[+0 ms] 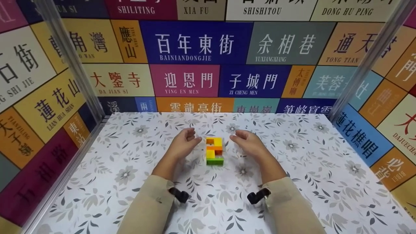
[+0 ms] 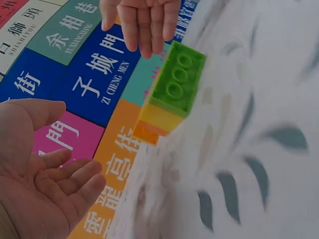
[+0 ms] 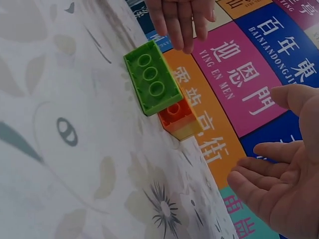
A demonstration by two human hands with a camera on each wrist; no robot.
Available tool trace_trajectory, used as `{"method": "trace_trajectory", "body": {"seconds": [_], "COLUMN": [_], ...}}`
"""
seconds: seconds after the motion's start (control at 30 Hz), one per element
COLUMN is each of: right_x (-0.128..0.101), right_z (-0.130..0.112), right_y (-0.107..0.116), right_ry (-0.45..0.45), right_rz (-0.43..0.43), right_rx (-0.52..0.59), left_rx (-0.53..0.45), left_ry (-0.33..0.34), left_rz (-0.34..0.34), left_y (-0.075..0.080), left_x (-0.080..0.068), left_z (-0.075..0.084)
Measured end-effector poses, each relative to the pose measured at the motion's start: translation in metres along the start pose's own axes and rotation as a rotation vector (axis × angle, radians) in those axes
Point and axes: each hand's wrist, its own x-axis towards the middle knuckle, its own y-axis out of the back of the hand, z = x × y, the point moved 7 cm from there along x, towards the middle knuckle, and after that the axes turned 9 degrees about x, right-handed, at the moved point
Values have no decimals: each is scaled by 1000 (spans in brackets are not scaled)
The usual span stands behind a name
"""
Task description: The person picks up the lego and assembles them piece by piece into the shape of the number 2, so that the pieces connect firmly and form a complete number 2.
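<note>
A small stack of toy building blocks (image 1: 214,152) lies on its side on the patterned tabletop, between my two hands. Its green block (image 2: 179,78) faces me, the hollow underside with several rings showing. Yellow and orange blocks (image 3: 175,118) join on behind it. My left hand (image 1: 184,143) hovers just left of the stack, palm turned inward, fingers relaxed and holding nothing. On the other side my right hand (image 1: 248,142) mirrors it, fingers loosely bent, apart from the blocks.
A white tabletop (image 1: 130,195) with a grey leaf and flower print lies under everything. Colourful sign-covered walls (image 1: 198,42) rise at the back and both sides, with clear corner posts (image 1: 73,61). A black wrist camera (image 1: 180,195) sits on each sleeve.
</note>
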Motion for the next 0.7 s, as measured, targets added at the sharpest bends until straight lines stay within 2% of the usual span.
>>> {"method": "trace_trajectory", "body": {"seconds": [0.17, 0.3, 0.53, 0.7], "right_x": [1, 0, -7, -8], "right_z": [-7, -13, -23, -22], "right_y": [3, 3, 2, 9], "right_ry": [-8, 11, 131, 197], "right_rz": [57, 97, 117, 101], "right_rx": [30, -5, -275, -447], "left_rx": [26, 88, 273, 498], "left_ry": [-31, -34, -16, -43], "left_rz": [62, 102, 189, 196], "left_y": [1, 3, 11, 10], "left_x": [2, 2, 0, 0], "left_z": [13, 19, 19, 17]}}
